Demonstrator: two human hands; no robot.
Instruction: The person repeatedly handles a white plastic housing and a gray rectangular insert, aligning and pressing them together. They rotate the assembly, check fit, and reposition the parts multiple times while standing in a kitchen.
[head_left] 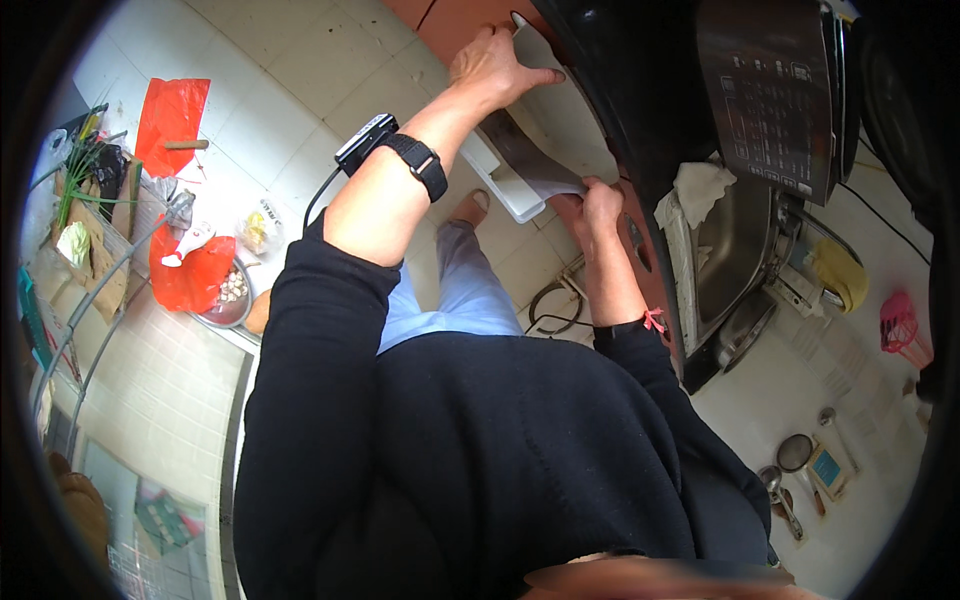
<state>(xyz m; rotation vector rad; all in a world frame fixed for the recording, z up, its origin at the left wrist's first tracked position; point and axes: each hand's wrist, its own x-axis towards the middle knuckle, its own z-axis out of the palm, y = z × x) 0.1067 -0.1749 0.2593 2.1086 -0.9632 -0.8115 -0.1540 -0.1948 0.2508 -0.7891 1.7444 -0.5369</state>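
A drawer-like piece with a white edge [515, 190] and a grey inner face stands out from the orange-red cabinet below the counter. My left hand [490, 72] is at its far end, fingers curled over the edge and thumb stretched across toward the cabinet. At the near end my right hand [600, 208] is closed round the corner of the same piece. What lies inside is mostly hidden by its walls. A black strap with a small device [368, 140] sits on my left forearm, and a red string is tied at my right wrist.
To the right, a metal sink [735, 240] is set in the dark counter, a pale cloth [700, 190] by its edge. A dark appliance panel [765, 100] rises beyond. Ladles and a strainer [795, 453] hang lower right. Red bags [172, 125], vegetables and a bowl [230, 305] are at left.
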